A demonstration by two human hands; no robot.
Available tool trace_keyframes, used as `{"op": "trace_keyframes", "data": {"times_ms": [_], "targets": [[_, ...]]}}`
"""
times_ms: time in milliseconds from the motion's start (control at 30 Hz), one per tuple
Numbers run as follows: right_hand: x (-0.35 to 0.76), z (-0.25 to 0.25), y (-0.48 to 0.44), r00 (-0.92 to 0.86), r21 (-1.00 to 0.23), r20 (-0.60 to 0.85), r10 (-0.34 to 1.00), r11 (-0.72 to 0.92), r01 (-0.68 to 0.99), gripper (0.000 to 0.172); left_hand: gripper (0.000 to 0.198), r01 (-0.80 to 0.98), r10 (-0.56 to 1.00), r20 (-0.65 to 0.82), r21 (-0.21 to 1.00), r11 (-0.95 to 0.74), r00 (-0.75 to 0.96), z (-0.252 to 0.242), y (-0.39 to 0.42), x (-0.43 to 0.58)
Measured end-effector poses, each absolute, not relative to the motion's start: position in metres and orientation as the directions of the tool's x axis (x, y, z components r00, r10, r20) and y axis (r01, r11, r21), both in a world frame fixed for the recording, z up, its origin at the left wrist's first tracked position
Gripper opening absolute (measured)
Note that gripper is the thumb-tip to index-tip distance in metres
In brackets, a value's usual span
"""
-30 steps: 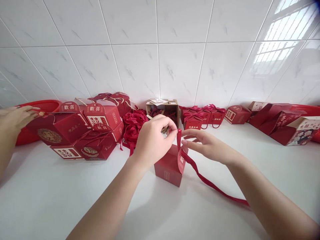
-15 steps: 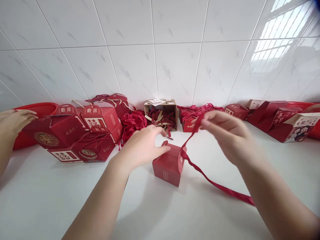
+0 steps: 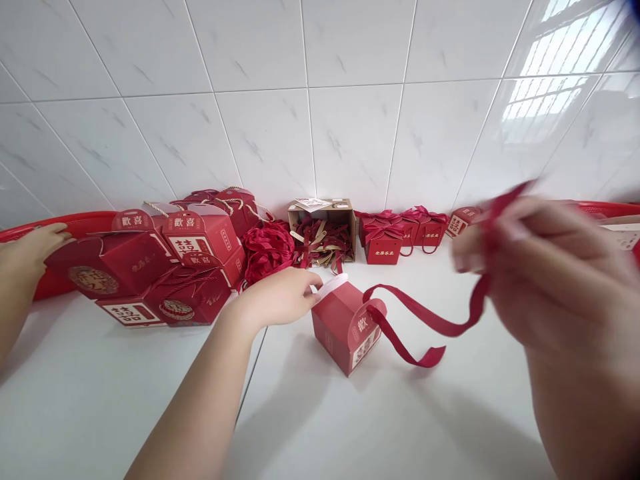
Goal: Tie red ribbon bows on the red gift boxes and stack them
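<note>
A small red paper gift box [image 3: 334, 327] stands on the white table in front of me, its printed rounded flap facing right. My left hand [image 3: 280, 297] holds its back left edge, fingers bent at the pale upper flap. A dark red ribbon [image 3: 445, 325] runs through the printed flap; one short tail curls down onto the table. The ribbon's other end is pinched in my right hand [image 3: 560, 267], raised on the right and blurred by motion.
Larger red gift boxes [image 3: 195, 243] are stacked at left, beside a red ribbon heap [image 3: 270, 247]. A carton [image 3: 345, 213] of ribbon strips and several bow-tied boxes [image 3: 384, 250] line the wall. Another person's hand [image 3: 30, 257] reaches over a red basket [image 3: 90, 220].
My right hand has moved right and nearer, drawing the ribbon with it. The ribbon's long tail is now a short curl. The box has turned slightly, and my left hand has settled against it.
</note>
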State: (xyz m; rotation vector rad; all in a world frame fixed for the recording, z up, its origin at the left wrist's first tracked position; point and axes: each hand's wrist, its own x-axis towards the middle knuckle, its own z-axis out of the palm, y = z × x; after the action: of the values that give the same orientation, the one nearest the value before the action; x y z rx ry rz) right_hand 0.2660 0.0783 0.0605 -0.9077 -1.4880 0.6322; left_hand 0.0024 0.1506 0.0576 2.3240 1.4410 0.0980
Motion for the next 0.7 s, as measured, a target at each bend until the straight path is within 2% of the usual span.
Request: {"op": "trace_keyframes", "data": {"times_ms": [100,167,267,433,700], "targets": [[0.240,0.056,0.091,-0.155,-0.905,0.363,0.919,0.387,0.177,0.014,0.029,0.817,0.844,-0.160,0.393,-0.422,0.512,0.058,0.148,0.005],[0.229,0.049,0.103,-0.243,-0.922,0.190,0.951,0.258,0.287,0.019,0.030,0.809,0.836,-0.153,0.391,-0.438,0.526,0.059,0.147,0.006],[0.220,0.035,0.117,-0.300,-0.889,0.043,0.953,0.174,0.423,0.021,0.037,0.828,0.849,-0.161,0.371,-0.420,0.503,0.060,0.144,0.010],[0.215,0.023,0.123,-0.372,-0.866,-0.025,0.928,0.166,0.471,0.019,0.047,0.831,0.840,-0.202,0.377,-0.408,0.504,0.060,0.141,0.012],[0.216,0.019,0.126,-0.363,-0.906,-0.072,0.929,0.092,0.414,0.020,0.036,0.797,0.820,-0.165,0.402,-0.451,0.548,0.056,0.131,0.016]]}}
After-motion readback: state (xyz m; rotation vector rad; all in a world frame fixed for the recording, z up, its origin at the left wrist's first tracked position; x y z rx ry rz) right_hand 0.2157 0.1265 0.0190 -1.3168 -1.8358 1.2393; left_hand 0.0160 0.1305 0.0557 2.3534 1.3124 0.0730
